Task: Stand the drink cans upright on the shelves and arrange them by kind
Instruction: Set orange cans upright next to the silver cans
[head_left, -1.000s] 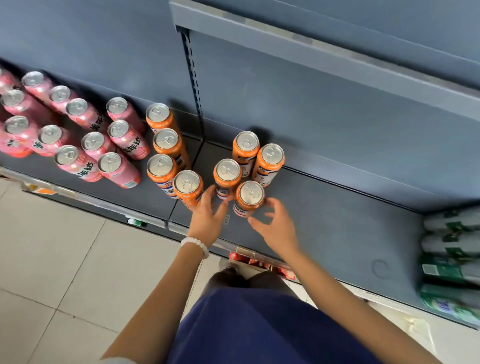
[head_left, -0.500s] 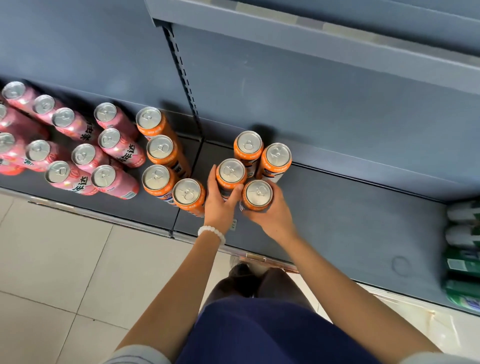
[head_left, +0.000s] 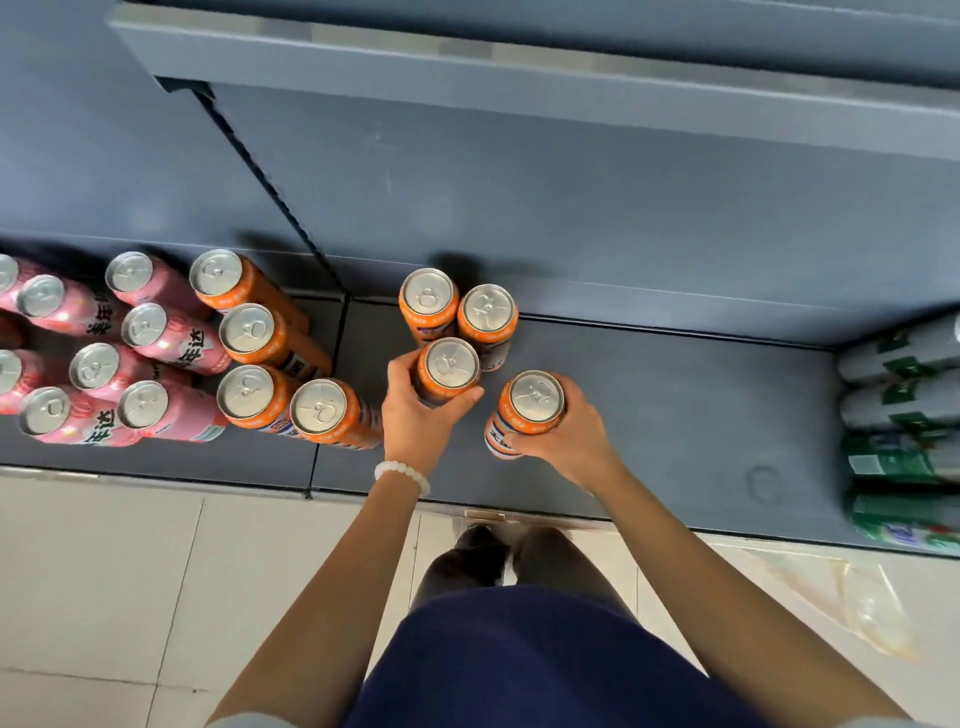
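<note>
Both hands are busy on the dark grey shelf (head_left: 675, 415)! The left hand (head_left: 415, 421) wraps round one orange can (head_left: 449, 366), just in front of two more; the right hand (head_left: 571, 431) grips another orange can (head_left: 530, 405) beside it. Pink cans (head_left: 145, 364) crowd the left, green cans (head_left: 904, 431) lie far right, pale floor tiles (head_left: 104, 571) below.

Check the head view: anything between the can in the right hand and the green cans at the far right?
Nothing. In the head view, bare grey shelf runs from the orange can gripped by the right hand to the green cans.
</note>
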